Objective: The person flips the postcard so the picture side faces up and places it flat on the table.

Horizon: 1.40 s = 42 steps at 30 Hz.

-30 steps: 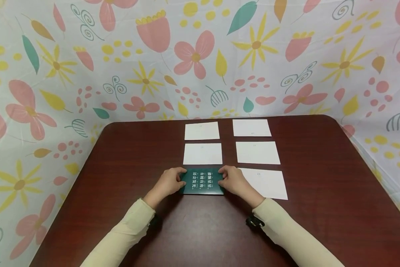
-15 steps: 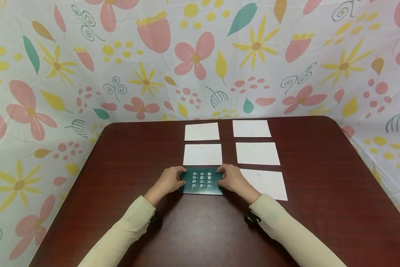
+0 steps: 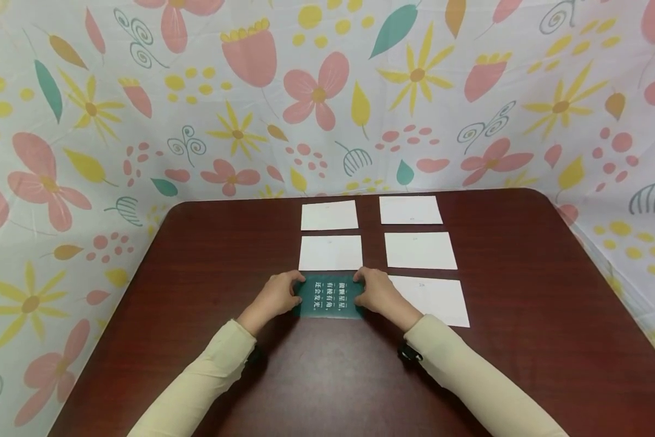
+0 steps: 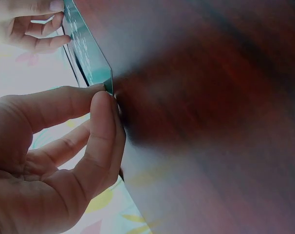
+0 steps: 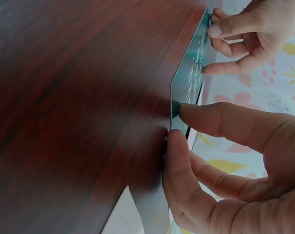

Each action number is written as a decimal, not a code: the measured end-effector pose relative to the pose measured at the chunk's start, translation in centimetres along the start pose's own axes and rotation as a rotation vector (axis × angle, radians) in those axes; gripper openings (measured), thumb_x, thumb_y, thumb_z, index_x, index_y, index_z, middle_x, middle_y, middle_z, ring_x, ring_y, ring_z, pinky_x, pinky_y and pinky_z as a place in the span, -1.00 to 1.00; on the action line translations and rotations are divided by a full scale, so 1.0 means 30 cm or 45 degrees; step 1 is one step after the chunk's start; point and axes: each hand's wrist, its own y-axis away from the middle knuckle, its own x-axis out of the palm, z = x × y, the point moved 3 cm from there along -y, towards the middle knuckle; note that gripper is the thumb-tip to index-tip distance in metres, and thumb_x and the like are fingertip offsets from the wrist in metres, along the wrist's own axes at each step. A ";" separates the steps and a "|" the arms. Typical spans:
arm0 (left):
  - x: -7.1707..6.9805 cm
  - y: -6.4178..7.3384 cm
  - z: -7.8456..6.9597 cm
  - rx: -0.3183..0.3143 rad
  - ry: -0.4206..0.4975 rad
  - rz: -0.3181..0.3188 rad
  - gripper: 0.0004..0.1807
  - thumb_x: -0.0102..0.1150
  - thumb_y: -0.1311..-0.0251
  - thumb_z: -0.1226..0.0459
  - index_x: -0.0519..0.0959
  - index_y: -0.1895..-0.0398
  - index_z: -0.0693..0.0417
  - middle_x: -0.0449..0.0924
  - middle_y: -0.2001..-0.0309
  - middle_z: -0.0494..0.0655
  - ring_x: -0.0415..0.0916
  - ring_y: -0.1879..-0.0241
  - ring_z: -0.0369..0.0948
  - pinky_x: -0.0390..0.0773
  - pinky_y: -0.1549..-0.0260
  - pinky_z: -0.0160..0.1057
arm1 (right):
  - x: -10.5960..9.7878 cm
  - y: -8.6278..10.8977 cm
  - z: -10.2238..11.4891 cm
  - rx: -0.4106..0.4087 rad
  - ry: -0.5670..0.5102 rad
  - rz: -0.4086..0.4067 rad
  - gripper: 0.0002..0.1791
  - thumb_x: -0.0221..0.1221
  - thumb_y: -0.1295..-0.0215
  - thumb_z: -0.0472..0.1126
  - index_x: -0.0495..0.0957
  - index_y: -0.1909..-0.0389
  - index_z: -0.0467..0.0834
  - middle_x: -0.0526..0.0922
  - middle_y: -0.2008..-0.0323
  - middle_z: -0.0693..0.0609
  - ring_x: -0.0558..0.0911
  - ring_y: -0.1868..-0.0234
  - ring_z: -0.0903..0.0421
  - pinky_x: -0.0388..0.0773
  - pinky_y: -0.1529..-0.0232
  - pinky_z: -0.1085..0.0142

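A dark green card with white printed characters lies low over the table, its long side running left to right. My left hand pinches its left end between thumb and fingers; the left wrist view shows these fingertips meeting at the card's edge. At the opposite end, the thumb and fingers of my right hand pinch the card's edge, as the right wrist view also shows. Just beyond the card is a white card. Another white card lies to the right, partly hidden behind my right hand.
Farther back on the dark brown table lie more white cards: one at the back left, another white card at the back right and a white card in front of that. A flower-patterned cloth hangs behind the table.
My right hand has shifted very slightly left and the card's right end with it. The left hand keeps its grip, nearly still. The white cards stay where they were.
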 end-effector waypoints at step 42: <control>-0.052 -0.190 0.012 -0.179 0.682 -0.175 -0.34 0.12 -0.29 0.41 0.13 -0.41 0.36 0.26 -0.31 0.30 0.25 -0.31 0.12 0.36 -0.19 0.03 | -0.041 -0.147 -0.008 0.163 -0.519 -0.127 -0.37 0.06 -0.28 -0.29 0.20 -0.34 -0.45 0.27 -0.29 -0.43 0.35 -0.27 -0.26 0.41 -0.15 -0.05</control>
